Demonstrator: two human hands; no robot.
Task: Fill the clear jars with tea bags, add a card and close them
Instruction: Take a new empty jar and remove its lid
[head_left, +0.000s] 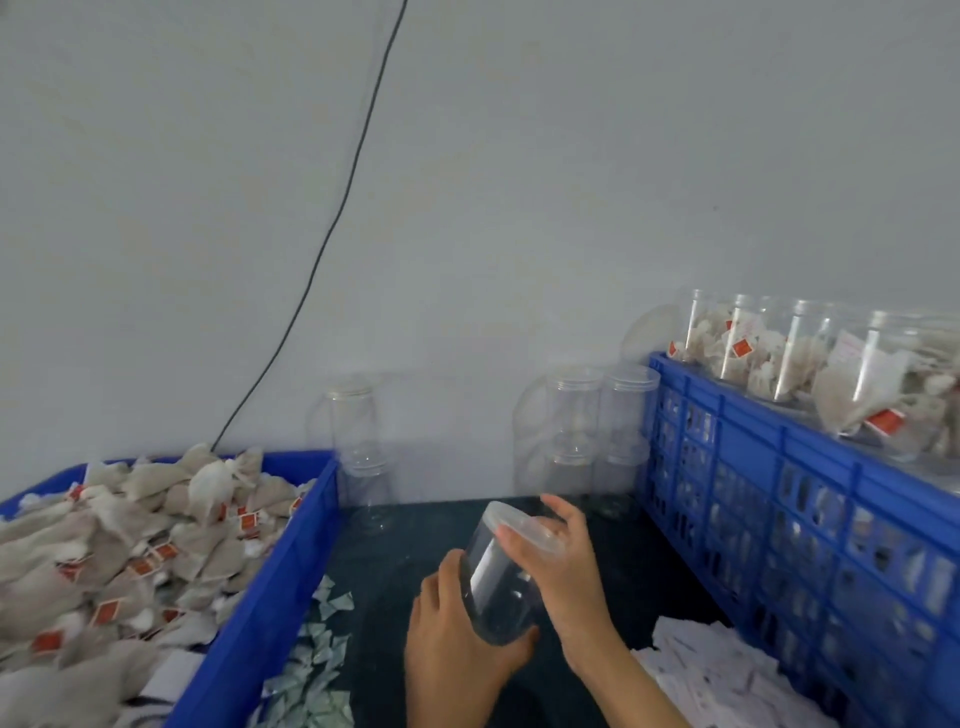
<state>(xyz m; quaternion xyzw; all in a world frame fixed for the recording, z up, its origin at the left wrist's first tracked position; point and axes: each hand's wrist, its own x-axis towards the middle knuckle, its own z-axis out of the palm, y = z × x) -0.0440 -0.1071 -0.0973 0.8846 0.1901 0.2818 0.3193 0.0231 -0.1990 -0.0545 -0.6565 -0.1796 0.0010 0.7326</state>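
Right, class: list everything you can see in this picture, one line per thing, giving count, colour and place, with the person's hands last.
held jar: one, clear, empty, tilted, centre front
lid: one, translucent, on the held jar
tea bags: many, beige with red tags, in left bin
left bin: one, blue, left
crate: one, blue, right
filled jars: several, clear, atop the crate
empty jars: several, clear, stacked by the wall
cards: many, white, front right
small packets: many, pale, beside left bin
cable: one, black, on wall
hands: left hand grips jar body; right hand on lid
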